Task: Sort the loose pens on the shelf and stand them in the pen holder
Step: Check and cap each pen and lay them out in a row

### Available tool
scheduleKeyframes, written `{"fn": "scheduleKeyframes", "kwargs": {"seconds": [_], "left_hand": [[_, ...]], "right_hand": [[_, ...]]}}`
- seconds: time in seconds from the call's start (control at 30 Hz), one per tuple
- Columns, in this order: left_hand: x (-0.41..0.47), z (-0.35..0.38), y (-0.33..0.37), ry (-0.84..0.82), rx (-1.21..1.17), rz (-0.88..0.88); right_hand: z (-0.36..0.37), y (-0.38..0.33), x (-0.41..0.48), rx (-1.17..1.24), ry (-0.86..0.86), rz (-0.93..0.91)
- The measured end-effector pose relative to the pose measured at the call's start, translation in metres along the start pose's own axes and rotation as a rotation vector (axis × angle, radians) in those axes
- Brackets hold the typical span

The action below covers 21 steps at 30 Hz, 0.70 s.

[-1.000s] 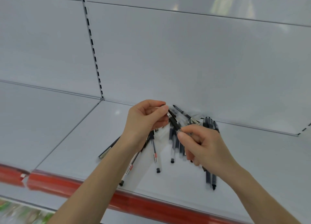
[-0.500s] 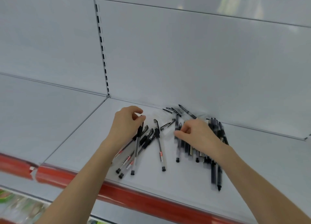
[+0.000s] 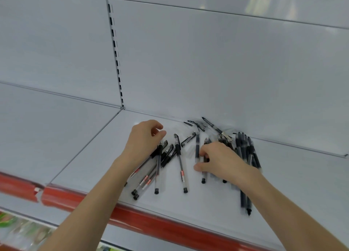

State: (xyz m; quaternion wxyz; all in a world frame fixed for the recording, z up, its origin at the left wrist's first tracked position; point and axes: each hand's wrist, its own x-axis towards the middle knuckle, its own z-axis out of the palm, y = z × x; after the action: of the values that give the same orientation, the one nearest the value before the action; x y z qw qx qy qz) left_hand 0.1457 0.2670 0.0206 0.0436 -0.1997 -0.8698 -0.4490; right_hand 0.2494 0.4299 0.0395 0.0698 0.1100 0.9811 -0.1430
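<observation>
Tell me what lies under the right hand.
Clear-barrelled black-capped pens run under the right hand on the white shelf; their middles and number are covered.

Clear-barrelled black-capped pens (image 3: pixel 180 167) lying fanned flat at left on the grey metal shelf (image 3: pixel 188 205), black-barrelled pens (image 3: pixel 243 145) lying bundled at right, a few resting against the back.
</observation>
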Motion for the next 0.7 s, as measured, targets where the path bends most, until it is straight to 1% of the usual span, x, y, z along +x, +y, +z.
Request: {"fn": "scheduleKeyframes", "kwargs": {"seconds": [0.13,0.27,0.37,0.5,0.6,0.7], "left_hand": [[0.005,0.010,0.018,-0.097,0.081,0.121],[0.012,0.029,0.030,-0.181,0.252,0.214],[0.018,0.041,0.033,-0.257,0.430,0.227],[0.024,0.050,0.032,-0.297,0.562,0.206],[0.025,0.051,0.030,-0.295,0.545,0.201],[0.023,0.044,0.031,-0.257,0.354,0.152]], "right_hand": [[0.002,0.000,-0.003,-0.022,0.012,0.023],[0.001,-0.003,-0.006,-0.023,0.030,0.058],[0.004,-0.001,-0.008,0.034,0.049,0.077],[0.002,0.004,-0.010,0.153,0.073,0.129],[0.001,0.012,-0.014,0.289,0.087,0.154],[-0.003,0.022,-0.022,0.457,0.106,0.185]]}}
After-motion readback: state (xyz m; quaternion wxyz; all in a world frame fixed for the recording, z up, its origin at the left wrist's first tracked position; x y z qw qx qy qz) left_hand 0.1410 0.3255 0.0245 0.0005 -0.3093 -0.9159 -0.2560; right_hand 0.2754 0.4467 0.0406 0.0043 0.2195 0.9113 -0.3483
